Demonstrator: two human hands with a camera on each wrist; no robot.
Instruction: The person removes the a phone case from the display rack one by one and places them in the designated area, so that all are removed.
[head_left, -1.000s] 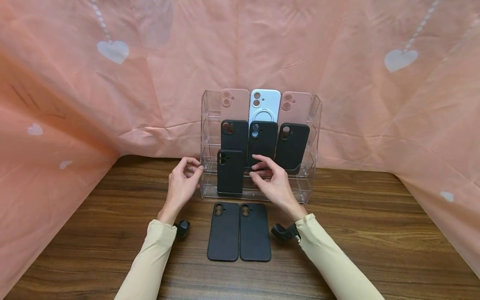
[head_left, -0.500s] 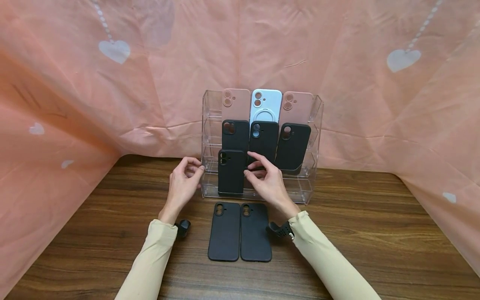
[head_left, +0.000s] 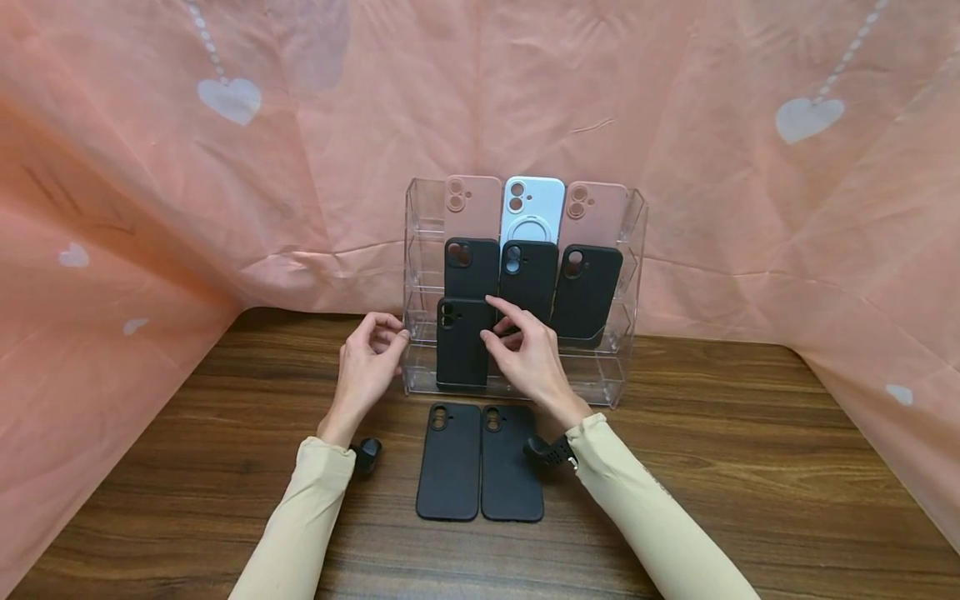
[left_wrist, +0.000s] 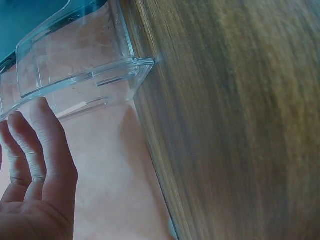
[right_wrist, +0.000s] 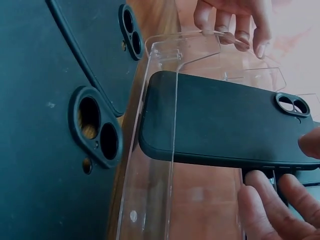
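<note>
A black phone case (head_left: 462, 354) stands upright in the lowest front tier, at the left, of a clear acrylic display rack (head_left: 588, 379). My right hand (head_left: 528, 354) is at its right edge: the thumb overlaps the case's face and the index fingertip is by its top right corner. In the right wrist view the other fingers (right_wrist: 270, 202) lie loosely along the side of the black phone case (right_wrist: 215, 120). My left hand (head_left: 367, 354) is at the rack's left side, fingertips against the outer wall. The left wrist view shows its fingers (left_wrist: 55, 145) nearly straight beside the acrylic edge.
Two more black phone cases, a left one (head_left: 448, 467) and a right one (head_left: 510, 479), lie flat before the rack on the wooden table (head_left: 712, 500). Higher tiers bear black cases (head_left: 588, 292), two pink cases (head_left: 472, 217) and a white case (head_left: 551, 196). Pink cloth (head_left: 697, 208) hangs behind.
My right hand has moved left, from in front of the middle black case to the right edge of the front case. My left hand and the cases have stayed put.
</note>
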